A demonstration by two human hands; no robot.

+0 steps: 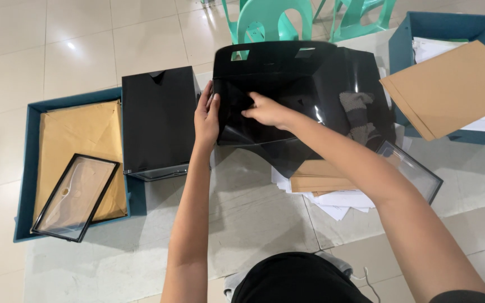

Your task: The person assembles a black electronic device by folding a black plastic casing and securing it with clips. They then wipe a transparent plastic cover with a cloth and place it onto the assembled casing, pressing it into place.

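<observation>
L hand (206, 116) clamps left edge of black plastic case (287, 90), held open over floor; R hand (268, 110) flat inside it, fingers loosely together, gripping nothing; black box (158, 120) just beside left; paper stack (332, 188) underneath; bare tiles near knees.

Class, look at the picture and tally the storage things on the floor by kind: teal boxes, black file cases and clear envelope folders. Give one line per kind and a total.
Teal boxes: 2 (left box, right box)
Black file cases: 2 (standing case, case in both hands)
Clear envelope folders: 2 (left folder, right folder)
Total: 6
</observation>
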